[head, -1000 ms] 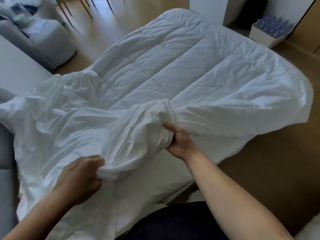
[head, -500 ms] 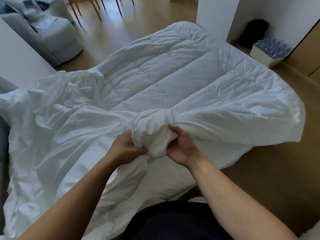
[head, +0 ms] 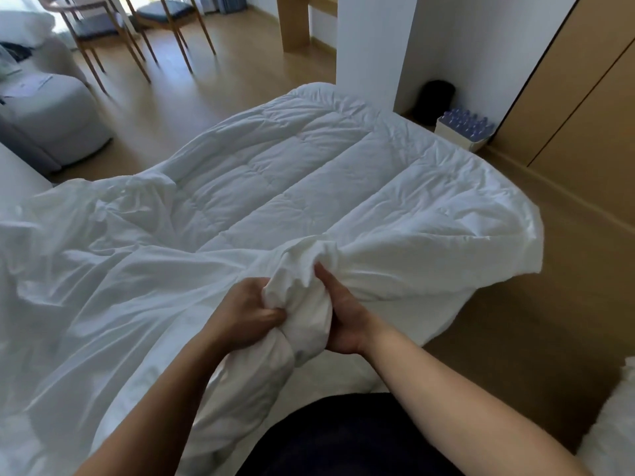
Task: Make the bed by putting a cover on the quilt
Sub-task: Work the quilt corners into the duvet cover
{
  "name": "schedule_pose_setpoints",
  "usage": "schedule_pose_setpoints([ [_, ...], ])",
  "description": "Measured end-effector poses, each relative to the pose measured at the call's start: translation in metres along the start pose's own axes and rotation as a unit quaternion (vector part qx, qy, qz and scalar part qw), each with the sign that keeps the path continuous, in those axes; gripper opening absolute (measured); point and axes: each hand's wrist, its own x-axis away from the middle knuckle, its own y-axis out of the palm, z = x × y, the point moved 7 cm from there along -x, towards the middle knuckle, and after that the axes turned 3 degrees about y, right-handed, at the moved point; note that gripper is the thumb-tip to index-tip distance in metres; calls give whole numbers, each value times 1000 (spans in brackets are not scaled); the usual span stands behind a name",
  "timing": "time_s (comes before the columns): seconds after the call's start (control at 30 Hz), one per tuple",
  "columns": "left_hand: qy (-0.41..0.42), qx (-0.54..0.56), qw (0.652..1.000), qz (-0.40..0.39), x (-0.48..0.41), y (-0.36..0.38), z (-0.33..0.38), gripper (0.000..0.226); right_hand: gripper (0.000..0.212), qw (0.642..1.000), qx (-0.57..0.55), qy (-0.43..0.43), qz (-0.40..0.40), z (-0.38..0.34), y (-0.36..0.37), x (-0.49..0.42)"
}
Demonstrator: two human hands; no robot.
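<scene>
Cover [head: 302, 304] bunch gripped between left hand [head: 242, 316] | right hand [head: 345, 319]

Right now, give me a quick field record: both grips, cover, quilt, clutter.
left grip: holds the bunched cover, thumb pressed in
right grip: holds the same bunch from the opposite side
cover: white, wrinkled, gathered between the grips, spread leftward
quilt: white, stitched panels showing beyond the grips
background: box of bottles by the wall; wooden chairs
</scene>
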Motion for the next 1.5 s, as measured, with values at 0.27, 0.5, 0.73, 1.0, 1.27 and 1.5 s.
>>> schedule_pose_setpoints([
  [0.27, 62, -38, 997, -20, 2, -17, 7, 5, 83, 999, 41, -28, -16, 5, 23, -5],
  [0.5, 75, -62, 994, -53, 4, -16, 23, 15, 76, 998, 20, -57, 6, -5, 20, -3],
  [0.73, -43, -62, 997, -22, 4, -27, -11, 75, 88, 991, -76, -112, -18, -23, 26, 2],
  [1.0, -57, -76, 992, -85, 14, -1, -44, 51, 69, 955, -165, -236, 75, -55, 6, 13],
  [1.27, 18, -6, 992, -125, 27, 21, -42, 24, 55, 944, -181, -247, 124, -72, -40, 31],
  [1.5, -64, 113, 984, -123, 14, 14, -39, 45, 18, 947, 108, -139, 269, -46, -29, 26],
])
